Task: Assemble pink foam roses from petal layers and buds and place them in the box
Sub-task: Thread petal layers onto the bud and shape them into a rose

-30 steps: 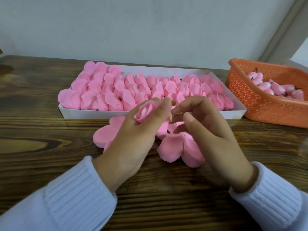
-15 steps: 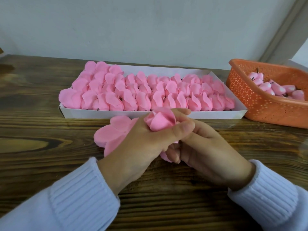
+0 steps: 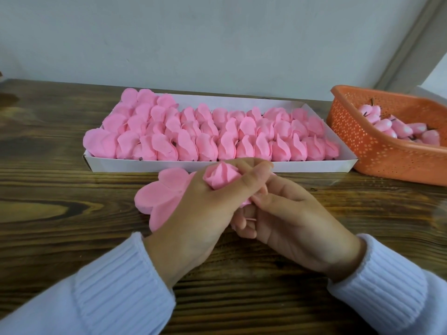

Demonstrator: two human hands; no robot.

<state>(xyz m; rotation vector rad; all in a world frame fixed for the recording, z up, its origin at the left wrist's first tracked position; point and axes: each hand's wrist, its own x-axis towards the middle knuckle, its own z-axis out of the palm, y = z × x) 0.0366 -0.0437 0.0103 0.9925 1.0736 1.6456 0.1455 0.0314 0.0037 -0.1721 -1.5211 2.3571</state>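
Note:
My left hand grips a pink foam rose, its thumb and fingers curled round the petals so that only the top shows. My right hand lies just right of it and below, fingers curled at the rose's underside, where a thin pink stem end shows. What those fingers pinch is mostly hidden. Flat pink petal layers lie on the table behind my left hand. The long white box beyond holds several rows of finished pink roses.
An orange perforated basket with several pink buds stands at the right, next to the box. The wooden table runs to a pale wall at the back.
The petals have been folded up round the bud in my left hand. My right hand dropped from beside the bud to beneath the rose, and both hands moved slightly down.

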